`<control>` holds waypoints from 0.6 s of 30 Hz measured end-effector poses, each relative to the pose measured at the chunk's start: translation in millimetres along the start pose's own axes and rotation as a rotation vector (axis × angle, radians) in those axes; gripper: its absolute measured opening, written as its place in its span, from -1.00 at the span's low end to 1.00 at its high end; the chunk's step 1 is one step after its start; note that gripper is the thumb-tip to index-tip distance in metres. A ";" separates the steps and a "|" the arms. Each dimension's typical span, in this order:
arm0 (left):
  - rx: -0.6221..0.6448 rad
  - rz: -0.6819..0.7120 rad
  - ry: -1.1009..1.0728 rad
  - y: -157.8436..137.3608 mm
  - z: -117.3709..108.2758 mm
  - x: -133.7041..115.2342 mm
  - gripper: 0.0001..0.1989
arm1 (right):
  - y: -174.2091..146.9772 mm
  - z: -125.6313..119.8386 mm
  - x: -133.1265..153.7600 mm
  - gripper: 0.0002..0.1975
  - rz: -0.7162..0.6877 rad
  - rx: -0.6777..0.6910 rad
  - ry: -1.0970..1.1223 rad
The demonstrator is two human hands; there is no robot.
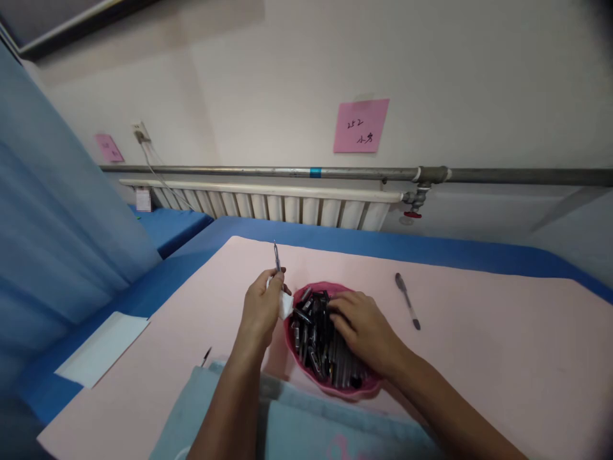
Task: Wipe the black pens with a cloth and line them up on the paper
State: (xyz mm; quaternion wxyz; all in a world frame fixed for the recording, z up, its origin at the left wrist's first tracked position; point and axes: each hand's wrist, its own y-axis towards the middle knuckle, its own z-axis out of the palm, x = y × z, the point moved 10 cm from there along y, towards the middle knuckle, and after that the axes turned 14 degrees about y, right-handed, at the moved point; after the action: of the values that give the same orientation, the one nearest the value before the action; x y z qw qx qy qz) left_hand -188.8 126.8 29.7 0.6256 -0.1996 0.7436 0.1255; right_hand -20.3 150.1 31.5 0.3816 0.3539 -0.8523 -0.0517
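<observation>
My left hand (262,305) is closed round an uncapped pen (277,257), whose tip points up and away from me. A crumpled white tissue (286,305) sticks out of the same hand. In front of me stands a pink basket (330,387) with a wavy rim, filled with black pen caps (306,322) and clear pen barrels (342,365). My right hand (366,329) reaches over its right side, fingers curled down among the black caps. What those fingertips grip is hidden.
One capped pen (407,301) lies right of the basket on the pink sheet (483,345). Another pen tip (206,356) shows beside a light-blue cloth (306,425) near me. White paper (103,348) lies at left. A radiator (287,207) and pipe (268,171) run along the wall behind.
</observation>
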 end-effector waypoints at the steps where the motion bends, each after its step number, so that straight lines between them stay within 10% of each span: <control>1: 0.007 0.005 0.011 0.0 1.3 0.0 -0.71 | -0.9 3.6 2.2 -0.82 -0.019 0.011 -0.058; 10: 0.044 0.048 0.106 -2.4 9.3 -0.9 -0.73 | -4.7 12.0 7.2 -0.81 -0.002 0.010 -0.021; 14: 0.124 0.062 0.137 -5.5 16.8 -3.3 -0.72 | -1.1 2.7 2.0 -0.85 0.103 -0.041 0.297; 18: 0.353 0.109 0.134 -16.8 40.7 -6.0 -0.72 | -3.4 -31.1 -25.1 -0.89 0.287 -0.366 0.822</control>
State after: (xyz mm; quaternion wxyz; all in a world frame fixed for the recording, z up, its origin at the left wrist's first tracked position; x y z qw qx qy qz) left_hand -144.5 130.5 29.1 0.5925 -0.0541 0.8036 0.0130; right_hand 14.5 169.3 36.8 0.7469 0.1505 -0.6476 -0.0035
